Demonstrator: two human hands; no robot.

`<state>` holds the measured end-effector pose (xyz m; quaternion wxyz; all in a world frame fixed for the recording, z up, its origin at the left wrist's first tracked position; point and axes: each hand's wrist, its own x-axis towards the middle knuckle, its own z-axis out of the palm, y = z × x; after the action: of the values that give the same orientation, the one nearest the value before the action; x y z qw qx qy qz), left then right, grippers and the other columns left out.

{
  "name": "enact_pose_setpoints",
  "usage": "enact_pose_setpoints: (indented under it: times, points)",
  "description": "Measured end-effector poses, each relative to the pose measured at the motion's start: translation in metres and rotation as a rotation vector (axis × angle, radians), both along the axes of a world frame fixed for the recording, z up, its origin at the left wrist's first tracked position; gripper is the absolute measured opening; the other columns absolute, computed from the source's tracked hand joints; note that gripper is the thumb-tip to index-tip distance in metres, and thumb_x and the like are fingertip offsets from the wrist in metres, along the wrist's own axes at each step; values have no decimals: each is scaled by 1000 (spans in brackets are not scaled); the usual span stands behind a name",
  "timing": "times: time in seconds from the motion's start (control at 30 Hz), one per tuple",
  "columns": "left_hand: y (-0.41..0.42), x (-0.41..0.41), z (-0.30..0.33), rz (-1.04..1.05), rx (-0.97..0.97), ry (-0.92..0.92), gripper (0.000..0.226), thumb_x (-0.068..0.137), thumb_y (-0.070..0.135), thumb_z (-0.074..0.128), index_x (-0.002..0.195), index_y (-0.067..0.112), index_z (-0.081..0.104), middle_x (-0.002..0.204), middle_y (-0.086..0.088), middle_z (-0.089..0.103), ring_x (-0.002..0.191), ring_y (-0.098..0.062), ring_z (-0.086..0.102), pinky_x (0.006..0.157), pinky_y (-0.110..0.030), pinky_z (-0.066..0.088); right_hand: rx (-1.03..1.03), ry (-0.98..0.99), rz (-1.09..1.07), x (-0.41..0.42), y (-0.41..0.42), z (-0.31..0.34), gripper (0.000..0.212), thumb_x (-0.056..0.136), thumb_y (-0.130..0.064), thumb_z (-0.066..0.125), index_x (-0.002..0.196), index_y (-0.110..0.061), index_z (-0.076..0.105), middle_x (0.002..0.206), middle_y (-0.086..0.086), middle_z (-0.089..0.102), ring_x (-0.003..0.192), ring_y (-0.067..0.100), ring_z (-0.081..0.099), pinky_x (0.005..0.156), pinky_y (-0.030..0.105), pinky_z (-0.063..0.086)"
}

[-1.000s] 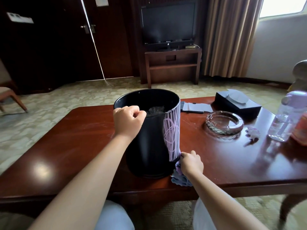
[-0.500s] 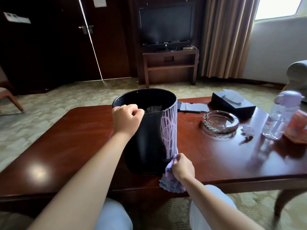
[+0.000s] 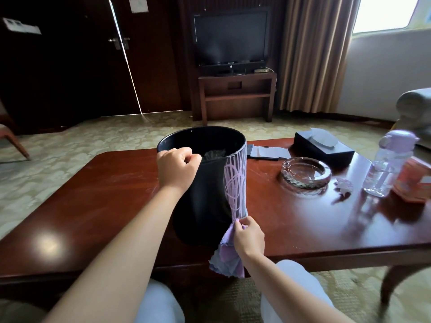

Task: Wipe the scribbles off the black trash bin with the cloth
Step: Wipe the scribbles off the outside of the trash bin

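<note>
**Bin held at rim, cloth pinched at its base**

Black trash bin (image 3: 205,201) stands upright on the dark red wooden table (image 3: 98,206), near the front edge, about centre of view. Left hand (image 3: 177,167) is clenched over the near rim of the bin, fingers curled round the edge. Purple scribbles (image 3: 235,185), long vertical strokes plus loops, cover the bin's right-facing side from rim down to base. Dark crumpled liner or rubbish shows inside the bin; cannot tell which.

Right hand (image 3: 248,236) pinches the cloth (image 3: 227,255) at the bin's lower right corner, thumb and fingers closed on the top of it. Cloth is purple and grey-blue, hangs down past the table's front edge, its top touching the bottom of the scribbled area.

On the table right of the bin: a glass ashtray (image 3: 305,173), a black tissue box (image 3: 324,148) with a tissue sticking up, white paper sheets with a dark pen (image 3: 265,157) lying on them, a small crumpled purple scrap (image 3: 344,184), a clear water bottle (image 3: 387,164) with lilac lid, an orange-red box (image 3: 412,180) just beside the bottle. Print on the orange box is too blurred to read.

Behind: a TV (image 3: 231,39) on a wooden stand, logo on its lower bezel unreadable; beige curtains (image 3: 314,54); dark door with a white notice, text illegible.
</note>
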<state>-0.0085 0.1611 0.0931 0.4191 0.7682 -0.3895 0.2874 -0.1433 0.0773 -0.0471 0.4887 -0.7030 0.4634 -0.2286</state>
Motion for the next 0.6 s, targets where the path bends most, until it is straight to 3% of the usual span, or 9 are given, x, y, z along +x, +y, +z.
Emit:
enact_pose_setpoints:
  times: [0.1,0.23,0.37,0.5,0.6]
  points:
    - [-1,1,-1,1,-5,5,39,71,18,46,46,23,17,40,8,17,42,-11,26,69,-27,25,-40,-75,4,-3,1,2,19,93,-32,52,82,-19,60,81,-2,61,78,19,55,66,27,36]
    - [0,2,-2,4,-3,-4,39,72,18,46,46,23,17,40,7,18,42,-12,26,68,-27,24,9,22,14,-3,-5,-6,16,91,-32,53,90,-20,64,96,0,67,91,20,59,71,24,36]
    - [-1,3,-3,10,-13,-8,39,72,18,46,46,23,16,40,7,18,42,-12,26,68,-28,26,-24,-275,-38,-3,5,1,11,90,-27,60,81,-22,64,84,-2,68,81,14,61,62,22,40]
    - [0,2,-2,-15,-19,-31,38,70,21,45,47,25,15,39,8,14,40,-9,24,56,-26,24,62,-51,-10,-2,0,-10,13,90,-32,55,86,-22,63,95,0,67,84,16,56,70,24,37]
    - [0,2,-2,-5,-23,-37,38,70,21,45,47,25,14,40,8,14,41,-8,24,57,-28,23,41,-156,-34,-2,-1,-10,9,87,-29,61,81,-24,66,91,-2,69,84,14,60,69,23,39]
